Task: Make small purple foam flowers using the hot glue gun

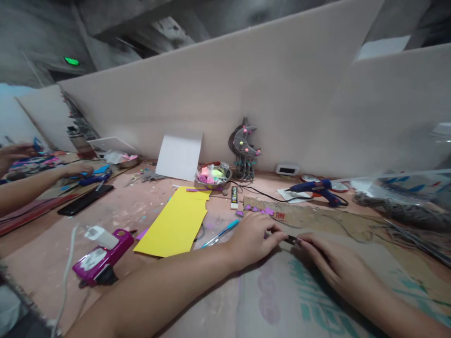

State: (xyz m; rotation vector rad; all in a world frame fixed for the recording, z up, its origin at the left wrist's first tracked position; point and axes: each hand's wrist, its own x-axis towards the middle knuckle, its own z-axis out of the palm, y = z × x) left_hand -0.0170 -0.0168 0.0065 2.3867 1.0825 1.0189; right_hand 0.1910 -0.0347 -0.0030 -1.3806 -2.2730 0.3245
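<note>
My left hand (254, 236) is closed, thumb and forefinger pressed together at one end of a small dark strip (291, 240). The other end of this strip sits in the pinched fingers of my right hand (329, 258); its exact kind is too small to make out. A bit of purple shows by my left fingers, mostly hidden. Both hands are over a cardboard sheet (282, 300) with green print. Small purple cut-outs (269, 211) lie just beyond my left hand. A blue-capped pen (221, 233) lies beside my left wrist.
Yellow paper (176, 225) and a purple power socket (104, 258) lie leftward. Behind stand a bowl of coloured clay (213, 176) and a moon ornament (244, 143). A blue glue gun (317, 188) and grey yarn (394, 206) are rightward. Another person's arms (31, 190) reach in left.
</note>
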